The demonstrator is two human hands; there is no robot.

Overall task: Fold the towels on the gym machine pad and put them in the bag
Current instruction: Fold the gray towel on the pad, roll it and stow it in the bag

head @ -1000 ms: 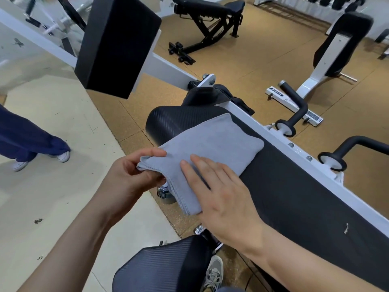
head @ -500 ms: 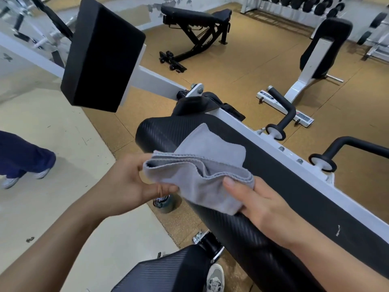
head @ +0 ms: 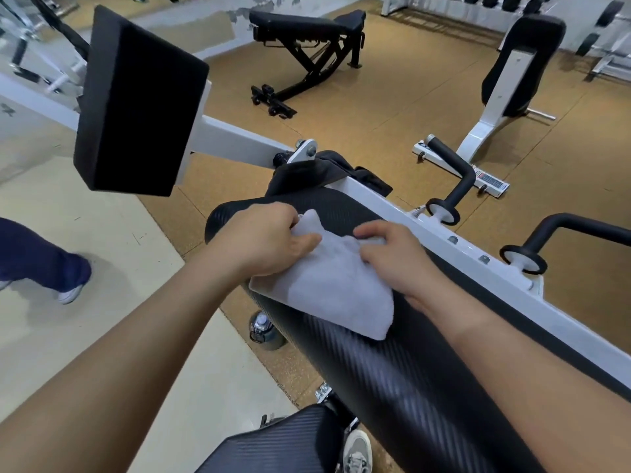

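Since the towel (head: 334,288) looks light and limp on the pad (head: 392,370), hold its far edge, where the left hand (head: 263,240) and right hand (head: 399,264) both pinch it.

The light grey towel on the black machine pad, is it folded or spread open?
Folded: the light grey towel lies as a small thick packet, one edge rounded, on the black ribbed pad.

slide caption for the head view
Left hand and right hand grip a folded grey towel lying on the black machine pad
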